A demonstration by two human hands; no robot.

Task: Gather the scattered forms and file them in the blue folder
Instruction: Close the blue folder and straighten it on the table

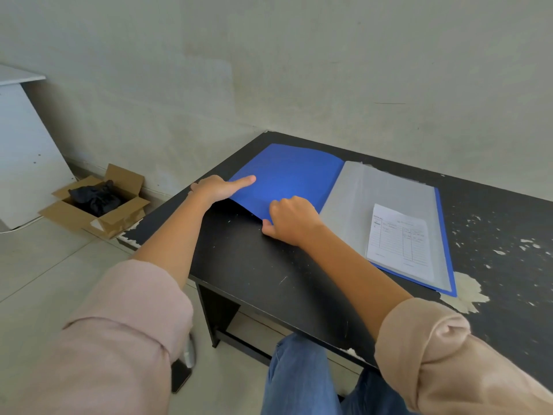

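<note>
The blue folder [299, 175] lies open on the black worktop [254, 265]. Its left leaf is raised a little from the surface. Its right half carries the clear sleeves [374, 193], where the forms [399, 241] appear tucked in near the lower corner, though I cannot tell for certain if they are inside a sleeve or only lie on it. The left hand [215, 188] grips the outer edge of the raised leaf, with the index finger straight on top and the other fingers hidden below. The right hand [291, 220] pinches the near corner with curled fingers. The step seems to be closing the leaf over the forms. To do it well, I think both hands should lift together so the thin leaf does not bend, and should swing it around the spine without dragging the folder. The sleeves should stay flat so no paper creases or slides out. On the floor at the left stands an open cardboard box [98, 199].
</note>
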